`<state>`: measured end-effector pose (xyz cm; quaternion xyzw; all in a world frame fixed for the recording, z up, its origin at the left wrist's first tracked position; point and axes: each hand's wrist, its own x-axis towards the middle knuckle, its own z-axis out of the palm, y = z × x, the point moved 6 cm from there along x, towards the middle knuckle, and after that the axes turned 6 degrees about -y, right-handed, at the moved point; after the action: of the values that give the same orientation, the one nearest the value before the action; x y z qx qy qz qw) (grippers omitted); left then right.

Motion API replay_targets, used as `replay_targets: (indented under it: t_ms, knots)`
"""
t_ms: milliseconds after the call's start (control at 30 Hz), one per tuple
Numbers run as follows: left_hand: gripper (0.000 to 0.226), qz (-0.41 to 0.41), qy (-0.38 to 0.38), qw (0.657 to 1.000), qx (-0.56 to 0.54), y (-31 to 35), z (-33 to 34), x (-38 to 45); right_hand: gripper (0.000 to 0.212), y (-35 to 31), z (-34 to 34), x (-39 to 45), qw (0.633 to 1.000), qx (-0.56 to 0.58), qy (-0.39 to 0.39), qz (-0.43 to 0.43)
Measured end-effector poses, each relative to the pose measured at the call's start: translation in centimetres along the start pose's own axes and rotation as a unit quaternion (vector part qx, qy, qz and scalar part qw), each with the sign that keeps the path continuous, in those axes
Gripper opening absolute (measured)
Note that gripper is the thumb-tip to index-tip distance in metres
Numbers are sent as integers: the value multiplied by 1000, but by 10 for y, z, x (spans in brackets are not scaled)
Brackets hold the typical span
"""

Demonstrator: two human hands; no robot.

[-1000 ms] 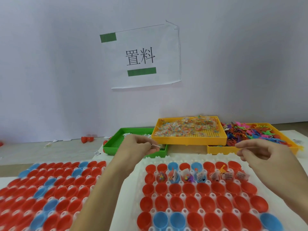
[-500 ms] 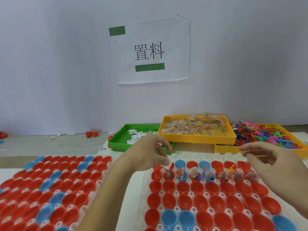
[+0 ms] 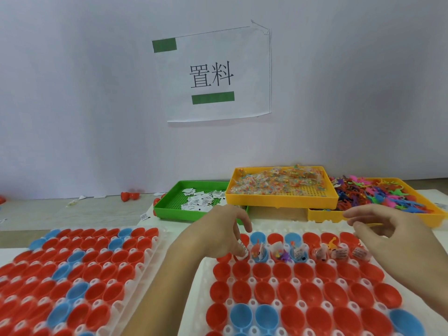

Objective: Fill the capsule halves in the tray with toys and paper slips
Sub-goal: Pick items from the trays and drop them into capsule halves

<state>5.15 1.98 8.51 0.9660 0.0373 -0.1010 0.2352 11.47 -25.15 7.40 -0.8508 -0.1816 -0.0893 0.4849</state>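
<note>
Over the tray's (image 3: 208, 267) far row, the left hand (image 3: 218, 236) pinches a paper slip (image 3: 243, 249) into a red capsule half; the right hand (image 3: 397, 238) hovers loosely open, holding nothing visible. Next: release, then fetch another slip.

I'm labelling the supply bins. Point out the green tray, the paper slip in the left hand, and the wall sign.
Green tray (image 3: 169, 210), head view: bare floor.
Paper slip (image 3: 243, 248), head view: printed face.
Left hand (image 3: 218, 232), head view: back.
Wall sign (image 3: 249, 57), head view: blank paper.

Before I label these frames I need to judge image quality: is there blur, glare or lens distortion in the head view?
Head view: light is soft and even, without harsh glare; the wide lens bows the wall sign; the right hand shows motion smear at its fingertips; the slip under the left hand stays fairly sharp.
</note>
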Motion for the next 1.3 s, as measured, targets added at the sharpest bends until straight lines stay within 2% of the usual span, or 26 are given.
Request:
replay_targets:
  t_ms: [100, 533, 833, 1067, 1300]
  knots:
    - [45, 5, 6, 1000, 8, 3, 2, 1, 32, -1, 0, 0, 1000, -3, 1, 0]
    - [20, 12, 3, 1000, -15, 2, -7, -4, 33, -3, -1, -1, 1000, -11, 0, 3]
    - [11, 8, 15, 999, 32, 0, -5, -3, 29, -2, -5, 0, 1000, 11, -2, 8]
    - [14, 6, 8, 999, 39, -3, -3, 0, 28, 10, -15, 4, 999, 26, 24, 15]
    - [16, 5, 7, 999, 37, -8, -8, -5, 29, 58, -25, 9, 989, 74, 107, 66]
